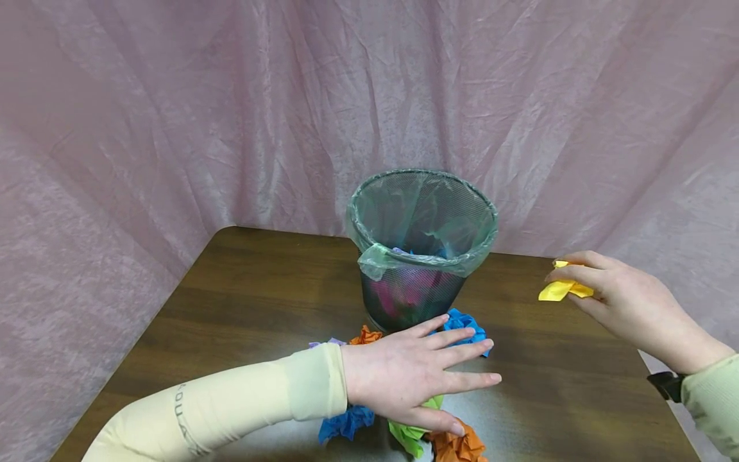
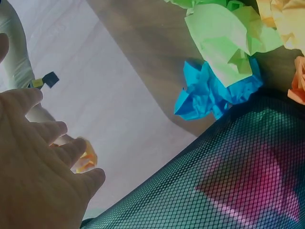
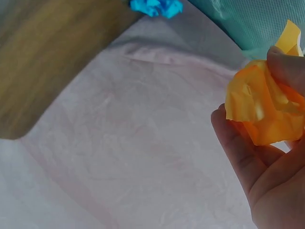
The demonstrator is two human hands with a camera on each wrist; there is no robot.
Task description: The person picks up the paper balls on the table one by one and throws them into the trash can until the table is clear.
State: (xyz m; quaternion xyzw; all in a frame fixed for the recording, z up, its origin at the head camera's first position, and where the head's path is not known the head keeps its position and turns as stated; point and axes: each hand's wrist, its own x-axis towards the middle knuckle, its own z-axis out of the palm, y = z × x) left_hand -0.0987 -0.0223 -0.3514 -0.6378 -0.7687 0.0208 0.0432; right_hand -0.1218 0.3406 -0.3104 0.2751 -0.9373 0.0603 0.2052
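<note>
My right hand (image 1: 623,295) grips a crumpled yellow paper (image 1: 560,290) between thumb and fingers, raised at the right of the wire-mesh bin. In the right wrist view that crumpled paper (image 3: 264,107) looks orange-yellow. My left hand (image 1: 418,372) is spread flat with fingers apart, palm down, above several crumpled papers in front of the bin. Around it lie a blue paper ball (image 1: 466,330), another blue ball (image 1: 346,423), a green one (image 1: 408,437) and an orange one (image 1: 458,443). The left hand partly hides the green ball.
The dark mesh bin (image 1: 372,301), lined with a translucent green bag (image 1: 375,263), stands toward the table's back and holds pink, purple and blue paper. A small orange ball (image 1: 366,335) and a purple piece (image 1: 328,343) lie before it. A pink curtain (image 1: 300,115) hangs behind the brown table (image 1: 242,289).
</note>
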